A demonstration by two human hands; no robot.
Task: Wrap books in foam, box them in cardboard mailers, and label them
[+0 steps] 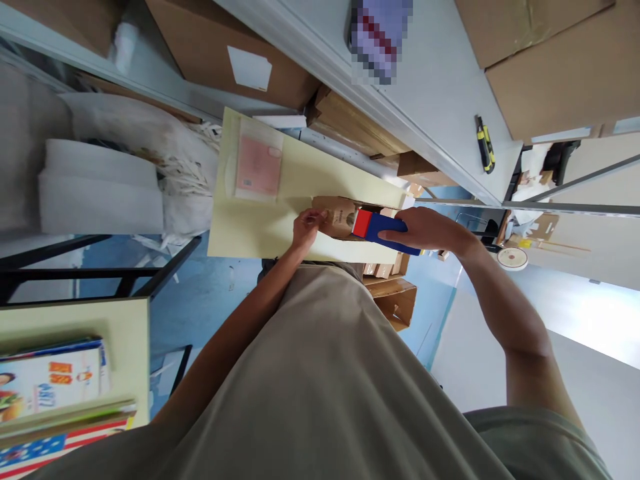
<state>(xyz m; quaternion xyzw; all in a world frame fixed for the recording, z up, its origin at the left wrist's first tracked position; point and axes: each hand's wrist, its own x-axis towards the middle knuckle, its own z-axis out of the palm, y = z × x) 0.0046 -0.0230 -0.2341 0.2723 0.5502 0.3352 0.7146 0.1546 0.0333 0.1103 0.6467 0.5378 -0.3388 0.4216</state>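
Note:
A small brown cardboard box (336, 217) lies on the pale yellow table, with its right part open. My left hand (305, 228) is at the box's left end, fingers closed on its edge. My right hand (430, 230) grips a blue box-shaped thing with a red end (381, 228), thumb on the near side and fingers over the far side. The red end points left and lies over the cardboard box; I cannot tell whether they touch. Left of the cardboard box is a flat pink packet (259, 163) in a clear sleeve.
The pale yellow table (250, 230) ends just in front of my body. A grey shelf (425, 87) runs above its far side, bearing a yellow-black cutter (485, 145) and large cartons (565, 73). White foam rolls (100, 193) stand left. An open carton (397, 303) is below the table.

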